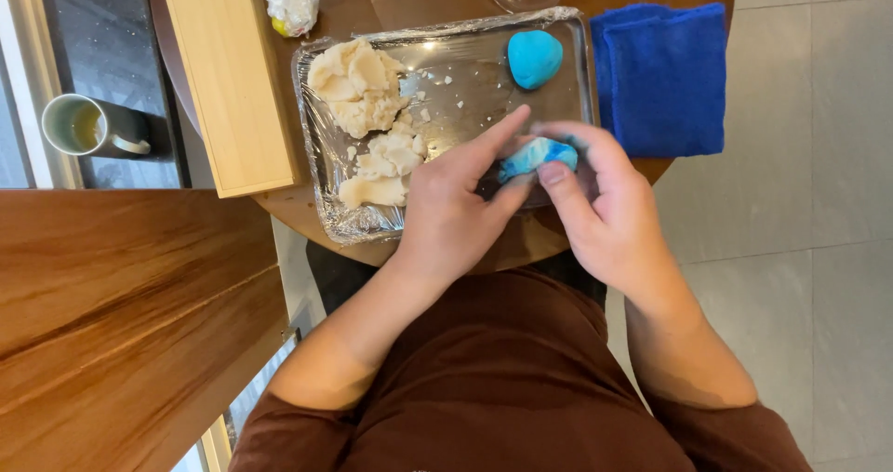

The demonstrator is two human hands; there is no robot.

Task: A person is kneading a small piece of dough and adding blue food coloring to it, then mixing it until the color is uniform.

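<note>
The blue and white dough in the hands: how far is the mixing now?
Partly mixed. The lump held by the left hand and right hand shows blue with white streaks, so the colours are not yet even. One blue ball already lies smooth on the foil-lined tray. Several pieces of white dough lie untouched there.

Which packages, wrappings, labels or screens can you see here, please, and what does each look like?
No labels, signs or screens show.
Clear plastic film: wraps the metal tray on the round table, crinkled and shiny.
Crumpled white wrapper: far left of the tray, beside the wooden box, with a yellow bit inside.
</note>
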